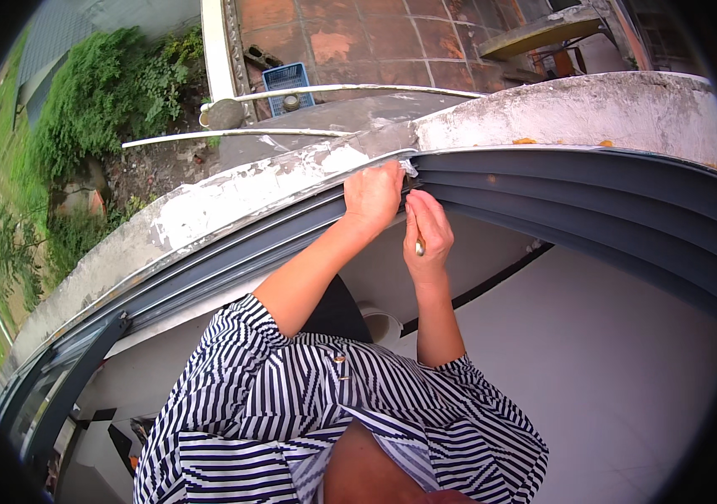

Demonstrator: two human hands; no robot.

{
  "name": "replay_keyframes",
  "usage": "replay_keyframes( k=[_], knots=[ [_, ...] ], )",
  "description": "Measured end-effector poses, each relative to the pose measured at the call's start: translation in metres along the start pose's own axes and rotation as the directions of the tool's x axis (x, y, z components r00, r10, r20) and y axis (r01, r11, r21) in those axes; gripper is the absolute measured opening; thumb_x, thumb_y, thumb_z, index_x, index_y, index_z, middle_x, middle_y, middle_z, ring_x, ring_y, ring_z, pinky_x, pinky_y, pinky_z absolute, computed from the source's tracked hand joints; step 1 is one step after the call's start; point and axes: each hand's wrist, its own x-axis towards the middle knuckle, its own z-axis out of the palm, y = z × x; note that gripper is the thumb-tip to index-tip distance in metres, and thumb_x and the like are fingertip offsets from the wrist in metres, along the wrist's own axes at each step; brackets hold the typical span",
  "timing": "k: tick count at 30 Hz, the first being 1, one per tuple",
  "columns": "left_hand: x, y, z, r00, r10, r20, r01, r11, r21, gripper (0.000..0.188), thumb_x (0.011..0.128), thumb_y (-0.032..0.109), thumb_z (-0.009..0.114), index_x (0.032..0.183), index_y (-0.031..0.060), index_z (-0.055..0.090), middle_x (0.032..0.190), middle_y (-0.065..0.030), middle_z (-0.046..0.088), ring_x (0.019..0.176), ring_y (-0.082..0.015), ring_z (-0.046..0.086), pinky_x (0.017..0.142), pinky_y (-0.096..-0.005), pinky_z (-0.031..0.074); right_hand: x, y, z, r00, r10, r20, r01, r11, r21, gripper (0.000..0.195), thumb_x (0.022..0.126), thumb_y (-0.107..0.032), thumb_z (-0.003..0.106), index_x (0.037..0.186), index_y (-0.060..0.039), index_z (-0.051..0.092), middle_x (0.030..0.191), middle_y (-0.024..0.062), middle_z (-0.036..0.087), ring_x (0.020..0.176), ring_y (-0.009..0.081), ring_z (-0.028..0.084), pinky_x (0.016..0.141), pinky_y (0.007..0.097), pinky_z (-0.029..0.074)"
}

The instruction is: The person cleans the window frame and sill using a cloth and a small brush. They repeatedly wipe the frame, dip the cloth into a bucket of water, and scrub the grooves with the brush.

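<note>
My left hand (372, 194) is curled over the dark metal window track (258, 258), at its corner with the dark ribbed frame (572, 195). A crumpled white piece (407, 167), perhaps tissue or cloth, shows beside its fingers; their grip is hidden from me. Just right of and below it, my right hand (431, 233) pinches a slim tool, whose rounded, shiny handle end (420, 247) pokes out under the palm. The tool's other end points toward the corner and cannot be made out.
Outside the window runs a ledge with peeling white paint (195, 211). Beyond it are white pipes (239, 132), a blue plastic crate (287, 88) and green bushes (106, 94). A sliding window sash (75, 372) stands at left. Indoors, a white bucket (382, 324) sits on the floor below.
</note>
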Motion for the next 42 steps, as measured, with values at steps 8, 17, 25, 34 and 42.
replay_keyframes(
  k=[8,17,25,34,42],
  knots=[
    [-0.007,-0.015,-0.006,0.979,0.187,-0.078,-0.187,0.982,0.006,0.020,0.085,0.019,0.057,0.104,0.0146,0.062,0.064,-0.0127,0.063,0.059,-0.0334,0.062,0.049,-0.0426,0.047,0.010,0.025,0.029,0.999,-0.045,0.012,0.046,0.999,-0.030,0.014,0.077,0.008,0.061,0.091,0.0060,0.063,0.092,0.0173,0.064,0.086,0.0337,0.063,0.076,0.0387,0.052],
    [-0.007,-0.024,-0.013,0.957,0.283,0.056,-0.288,0.921,0.262,0.018,0.081,0.015,0.057,0.098,0.0112,0.059,0.059,-0.0096,0.061,0.051,-0.0277,0.063,0.043,-0.0401,0.047,0.020,0.008,0.033,0.984,0.176,0.020,-0.177,0.981,0.084,0.012,0.080,0.004,0.059,0.092,0.0056,0.063,0.092,0.0185,0.064,0.085,0.0341,0.063,0.075,0.0383,0.051],
    [-0.004,-0.026,-0.005,0.961,0.274,0.027,-0.273,0.934,0.233,0.013,0.081,0.018,0.056,0.085,0.0061,0.055,0.063,-0.0104,0.062,0.055,-0.0256,0.065,0.046,-0.0385,0.050,0.027,0.002,0.035,0.987,0.150,0.061,-0.154,0.986,0.067,0.012,0.081,0.002,0.059,0.091,0.0054,0.064,0.091,0.0187,0.066,0.083,0.0332,0.065,0.076,0.0367,0.052],
    [-0.011,-0.030,-0.009,0.943,0.326,-0.060,-0.313,0.936,0.161,0.017,0.082,0.019,0.056,0.075,0.0027,0.054,0.062,-0.0117,0.062,0.052,-0.0257,0.064,0.043,-0.0379,0.049,0.025,-0.005,0.043,0.960,0.281,0.015,-0.281,0.959,0.019,0.013,0.079,0.002,0.061,0.091,0.0037,0.067,0.089,0.0165,0.068,0.081,0.0282,0.067,0.074,0.0342,0.052],
    [-0.015,-0.031,-0.034,0.955,0.264,0.133,-0.273,0.960,0.054,0.016,0.081,0.016,0.054,0.080,0.0015,0.060,0.074,-0.0154,0.066,0.066,-0.0299,0.067,0.055,-0.0404,0.054,0.025,-0.004,0.046,0.935,0.349,0.068,-0.352,0.935,0.040,0.013,0.080,0.002,0.062,0.091,0.0018,0.069,0.088,0.0132,0.069,0.078,0.0195,0.066,0.070,0.0293,0.051]
  ],
)
